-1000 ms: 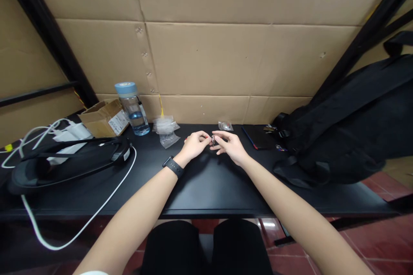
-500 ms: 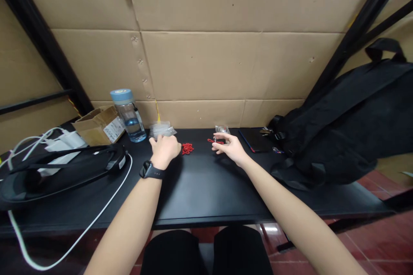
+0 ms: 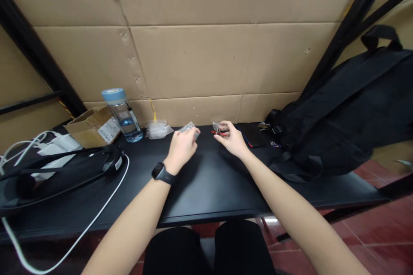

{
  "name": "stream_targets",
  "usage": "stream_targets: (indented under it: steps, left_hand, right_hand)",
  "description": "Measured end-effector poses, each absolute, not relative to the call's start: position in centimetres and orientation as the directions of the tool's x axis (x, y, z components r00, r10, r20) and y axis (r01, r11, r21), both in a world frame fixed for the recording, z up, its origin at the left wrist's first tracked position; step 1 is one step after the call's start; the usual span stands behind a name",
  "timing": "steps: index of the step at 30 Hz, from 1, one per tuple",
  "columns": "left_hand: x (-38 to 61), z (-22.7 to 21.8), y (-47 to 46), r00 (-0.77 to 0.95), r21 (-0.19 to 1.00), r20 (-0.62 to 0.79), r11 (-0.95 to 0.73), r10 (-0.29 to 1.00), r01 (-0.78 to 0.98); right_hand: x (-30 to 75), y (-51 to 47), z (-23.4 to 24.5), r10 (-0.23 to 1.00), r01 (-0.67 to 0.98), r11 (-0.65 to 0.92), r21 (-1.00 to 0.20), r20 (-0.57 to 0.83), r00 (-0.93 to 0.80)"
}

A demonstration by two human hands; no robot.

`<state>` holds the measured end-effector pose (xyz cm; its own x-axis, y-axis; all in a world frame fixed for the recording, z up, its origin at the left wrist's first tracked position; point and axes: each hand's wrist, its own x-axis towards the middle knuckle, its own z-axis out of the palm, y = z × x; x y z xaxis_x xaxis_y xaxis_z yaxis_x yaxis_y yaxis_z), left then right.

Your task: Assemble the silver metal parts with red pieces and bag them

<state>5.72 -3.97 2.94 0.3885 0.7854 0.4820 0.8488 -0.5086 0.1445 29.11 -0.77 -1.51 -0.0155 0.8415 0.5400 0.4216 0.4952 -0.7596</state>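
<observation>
My left hand [image 3: 181, 148], with a black watch on the wrist, is closed round a small clear plastic bag [image 3: 188, 128] held just above the black table [image 3: 206, 184]. My right hand [image 3: 232, 138] pinches a small red piece with a bit of metal [image 3: 218, 131] at the table's far edge, next to another small clear bag [image 3: 222, 126]. The two hands are a short way apart.
A pile of clear bags [image 3: 156, 129], a blue-lidded water bottle [image 3: 121, 114] and an open cardboard box [image 3: 93, 126] stand at the back left. A black headset with white cable [image 3: 58, 171] lies at left. A black backpack [image 3: 342, 116] and a dark notebook [image 3: 254, 134] lie at right.
The hands parted from the centre. My left hand reached to the bag pile on the left and came back holding a clear bag. The red bits by it are now hidden.
</observation>
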Motion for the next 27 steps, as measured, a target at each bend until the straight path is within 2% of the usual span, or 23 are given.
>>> stream_targets:
  steps: [5, 8, 13, 15, 19, 23, 27]
  left_hand:
    - [9.4, 0.3, -5.2, 0.535, 0.135, 0.37, -0.613, 0.76, 0.778]
    - [9.8, -0.3, -5.4, 0.614, 0.129, 0.288, -0.665, 0.735, 0.735]
    - [8.7, -0.4, -4.9, 0.695, 0.19, 0.199, -0.723, 0.691, 0.664]
    - [8.3, -0.5, -4.7, 0.705, 0.194, 0.168, -0.724, 0.689, 0.662]
    - [7.9, -0.7, -4.7, 0.717, 0.208, 0.126, -0.725, 0.685, 0.657]
    - [7.8, -0.7, -4.8, 0.74, 0.19, 0.096, -0.742, 0.666, 0.643]
    - [7.8, -0.8, -4.8, 0.721, 0.157, 0.083, -0.723, 0.688, 0.672]
  right_hand:
    - [29.9, -0.8, -1.0, 0.827, 0.476, 0.482, -0.735, 0.562, 0.03]
    - [30.2, -0.9, -0.8, 0.823, 0.491, 0.5, -0.713, 0.568, -0.012]
    - [31.0, -1.6, 0.4, 0.827, 0.558, 0.514, -0.651, 0.549, -0.121]
    - [31.5, -2.1, 1.2, 0.85, 0.592, 0.512, -0.623, 0.469, -0.242]
    - [32.1, -3.1, 2.2, 0.87, 0.683, 0.481, -0.549, 0.204, -0.448]
    - [32.2, -3.2, 2.1, 0.897, 0.817, 0.437, -0.376, 0.112, -0.428]
    - [32.3, -3.1, 1.9, 0.905, 0.856, 0.418, -0.305, 0.057, -0.422]
